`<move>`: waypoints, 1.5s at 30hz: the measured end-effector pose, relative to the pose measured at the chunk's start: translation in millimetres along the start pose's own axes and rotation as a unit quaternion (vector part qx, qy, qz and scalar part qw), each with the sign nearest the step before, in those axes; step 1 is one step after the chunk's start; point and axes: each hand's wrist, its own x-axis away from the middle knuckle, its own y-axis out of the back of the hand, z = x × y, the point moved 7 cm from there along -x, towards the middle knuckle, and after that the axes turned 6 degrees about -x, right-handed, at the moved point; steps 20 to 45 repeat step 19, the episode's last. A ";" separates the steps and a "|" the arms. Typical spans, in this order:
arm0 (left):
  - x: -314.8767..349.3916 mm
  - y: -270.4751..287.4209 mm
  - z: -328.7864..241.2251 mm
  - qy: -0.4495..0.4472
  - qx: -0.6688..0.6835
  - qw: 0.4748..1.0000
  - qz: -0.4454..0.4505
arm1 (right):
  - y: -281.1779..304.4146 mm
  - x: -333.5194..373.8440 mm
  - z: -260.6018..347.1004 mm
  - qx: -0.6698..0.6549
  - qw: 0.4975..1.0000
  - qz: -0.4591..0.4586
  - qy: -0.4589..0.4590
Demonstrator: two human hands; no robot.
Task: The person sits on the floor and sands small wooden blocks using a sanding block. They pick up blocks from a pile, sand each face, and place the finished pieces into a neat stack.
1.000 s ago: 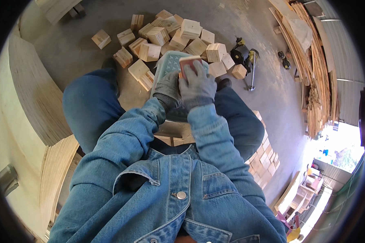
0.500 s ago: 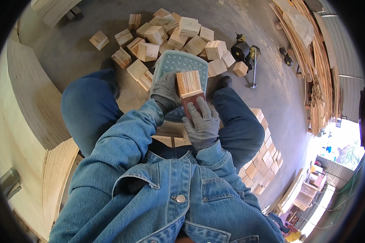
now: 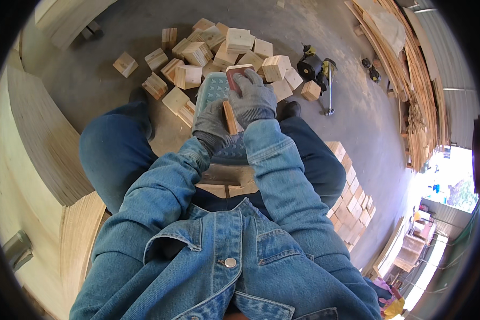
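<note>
I sit over a teal plastic stool (image 3: 212, 88) between my knees. My left hand (image 3: 210, 127), in a grey glove, grips a light wooden block (image 3: 229, 118) that stands on the stool. My right hand (image 3: 253, 98), also in a grey glove, lies over the top of the block and presses a reddish-brown sanding pad (image 3: 233, 71) against it. The pad's far end shows beyond my fingertips. Most of the block is hidden under both hands.
A pile of several cut wooden blocks (image 3: 224, 42) lies on the concrete floor beyond the stool. A yellow-black power tool (image 3: 310, 64) and a metal hammer (image 3: 329, 90) lie to the right. Stacked blocks (image 3: 352, 197) sit at my right, plywood sheets (image 3: 42, 133) at my left, and lumber (image 3: 405, 64) at the far right.
My right hand drew back toward my body, baring the block's face, then pushed forward over it again with the pad. My left hand kept its grip on the block.
</note>
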 end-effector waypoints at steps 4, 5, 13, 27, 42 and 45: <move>6.7 2.4 -19.5 -0.013 -0.028 1.000 0.003 | 9.8 50.8 -4.0 0.022 0.999 0.022 0.011; 8.9 5.1 -33.2 -0.021 -0.072 0.997 0.007 | 11.0 72.6 -7.6 0.020 0.999 0.015 0.028; 9.6 19.2 -58.8 -0.006 -0.176 0.984 0.009 | 13.1 162.4 -21.9 -0.016 0.995 -0.036 0.093; 4.1 15.9 -53.3 0.003 -0.093 0.995 0.030 | 16.1 94.5 -13.8 -0.002 0.997 -0.016 0.079; 4.1 15.9 -53.3 0.003 -0.093 0.995 0.030 | 16.1 94.5 -13.8 -0.002 0.997 -0.016 0.079; 4.1 15.9 -53.3 0.003 -0.093 0.995 0.030 | 16.1 94.5 -13.8 -0.002 0.997 -0.016 0.079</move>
